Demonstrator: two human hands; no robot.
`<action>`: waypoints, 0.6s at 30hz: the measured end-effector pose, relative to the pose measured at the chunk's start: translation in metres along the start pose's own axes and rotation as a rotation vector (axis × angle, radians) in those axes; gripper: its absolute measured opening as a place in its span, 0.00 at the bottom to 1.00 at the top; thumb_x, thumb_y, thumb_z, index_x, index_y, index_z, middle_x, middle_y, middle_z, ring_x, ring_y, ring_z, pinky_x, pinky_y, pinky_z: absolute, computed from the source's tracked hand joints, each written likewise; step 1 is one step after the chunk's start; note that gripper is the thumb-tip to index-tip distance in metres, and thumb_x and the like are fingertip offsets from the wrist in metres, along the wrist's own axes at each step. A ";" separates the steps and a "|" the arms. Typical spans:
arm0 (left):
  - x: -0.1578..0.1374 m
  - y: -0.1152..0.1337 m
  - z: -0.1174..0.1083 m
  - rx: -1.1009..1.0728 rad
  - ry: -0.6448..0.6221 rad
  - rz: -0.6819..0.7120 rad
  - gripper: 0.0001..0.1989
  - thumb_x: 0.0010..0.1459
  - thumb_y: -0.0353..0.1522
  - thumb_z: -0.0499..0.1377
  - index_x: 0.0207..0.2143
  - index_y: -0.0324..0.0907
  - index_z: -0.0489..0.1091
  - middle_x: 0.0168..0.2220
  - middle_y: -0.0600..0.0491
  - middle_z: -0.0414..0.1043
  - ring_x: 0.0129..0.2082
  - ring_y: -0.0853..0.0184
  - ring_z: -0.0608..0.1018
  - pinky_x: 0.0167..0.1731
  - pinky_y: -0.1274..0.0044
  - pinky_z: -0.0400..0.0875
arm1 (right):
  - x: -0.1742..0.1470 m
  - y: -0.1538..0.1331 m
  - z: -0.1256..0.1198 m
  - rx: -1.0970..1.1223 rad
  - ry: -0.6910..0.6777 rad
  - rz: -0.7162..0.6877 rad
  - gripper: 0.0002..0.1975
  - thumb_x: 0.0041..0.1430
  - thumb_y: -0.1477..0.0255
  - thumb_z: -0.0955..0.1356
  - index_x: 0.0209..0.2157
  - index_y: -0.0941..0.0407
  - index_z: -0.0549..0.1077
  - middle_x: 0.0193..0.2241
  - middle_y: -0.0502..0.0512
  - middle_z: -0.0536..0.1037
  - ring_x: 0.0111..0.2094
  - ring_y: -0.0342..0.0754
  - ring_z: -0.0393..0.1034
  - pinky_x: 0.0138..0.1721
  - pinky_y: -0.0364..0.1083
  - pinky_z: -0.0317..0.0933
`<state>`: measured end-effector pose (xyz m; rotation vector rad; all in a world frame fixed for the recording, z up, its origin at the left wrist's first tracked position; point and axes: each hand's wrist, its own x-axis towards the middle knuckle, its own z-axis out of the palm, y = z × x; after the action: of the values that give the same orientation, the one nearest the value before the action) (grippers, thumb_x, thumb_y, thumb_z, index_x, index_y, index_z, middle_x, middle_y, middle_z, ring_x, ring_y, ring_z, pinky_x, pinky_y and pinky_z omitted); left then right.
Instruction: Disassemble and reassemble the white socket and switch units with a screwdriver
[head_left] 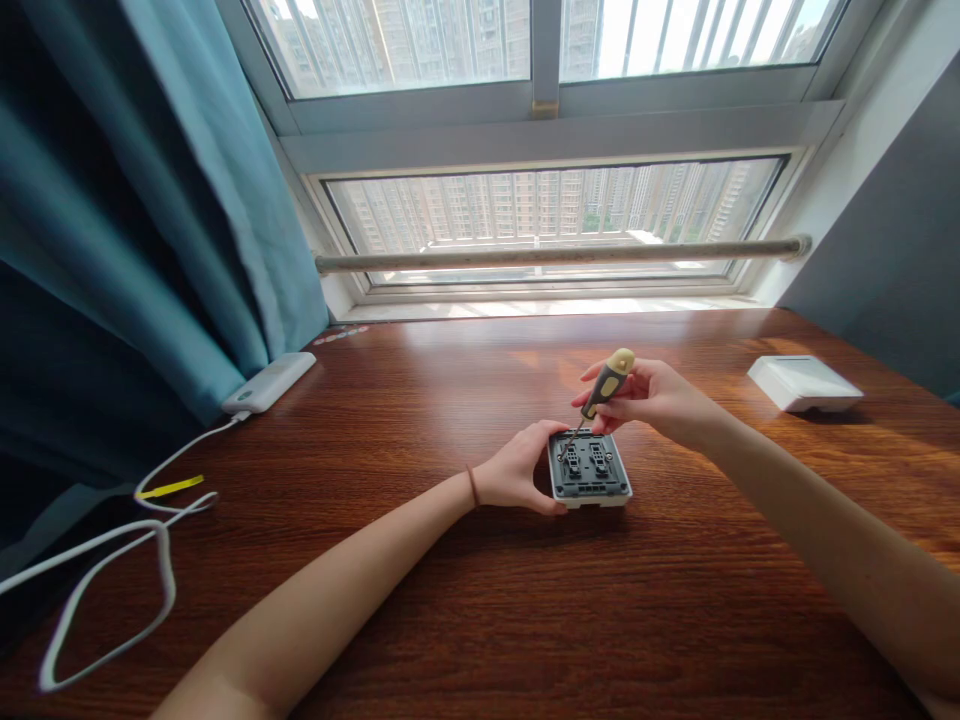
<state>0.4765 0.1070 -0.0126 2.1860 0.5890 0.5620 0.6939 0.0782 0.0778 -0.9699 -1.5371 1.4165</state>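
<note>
A square wall switch (589,480), its dark grey inner face showing inside a white surround, lies on the brown wooden table (420,600). My left hand (521,470) grips it from the left side, thumb at the near edge and fingers at the far edge. Above it, my right hand (637,400) holds a screwdriver (609,383) with a grey and yellow handle. The shaft slants down to the left, and its tip is at the left part of the switch, by a screw. Whether the tip sits in the screw head is too small to tell.
A white box-like piece (806,382) lies at the right. On the left are a white power strip (271,382), its looped white cable (169,575) and a yellow strip (174,487). A blue curtain (187,200) hangs there; a window with a rail (562,258) stands behind.
</note>
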 end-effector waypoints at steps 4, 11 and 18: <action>0.000 0.001 -0.001 0.000 -0.011 0.017 0.46 0.35 0.39 0.69 0.56 0.44 0.52 0.53 0.45 0.60 0.52 0.53 0.65 0.54 0.62 0.58 | 0.002 0.002 -0.003 -0.137 0.110 -0.015 0.13 0.41 0.69 0.74 0.29 0.59 0.72 0.27 0.55 0.78 0.18 0.40 0.67 0.19 0.43 0.63; 0.000 -0.001 -0.001 0.037 -0.019 0.017 0.47 0.34 0.39 0.69 0.56 0.44 0.51 0.55 0.45 0.58 0.54 0.54 0.64 0.56 0.63 0.57 | 0.007 0.013 0.005 -0.247 0.353 -0.051 0.12 0.40 0.69 0.74 0.24 0.59 0.69 0.16 0.47 0.70 0.16 0.39 0.63 0.16 0.40 0.56; 0.000 0.001 -0.002 0.036 -0.020 0.022 0.46 0.36 0.39 0.68 0.56 0.43 0.51 0.54 0.45 0.59 0.53 0.54 0.65 0.54 0.63 0.59 | 0.001 0.004 0.005 -0.087 0.104 -0.072 0.19 0.44 0.70 0.73 0.39 0.57 0.68 0.26 0.51 0.75 0.18 0.39 0.66 0.19 0.41 0.62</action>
<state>0.4759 0.1072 -0.0108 2.2320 0.5691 0.5446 0.6884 0.0776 0.0741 -1.0140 -1.5509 1.2391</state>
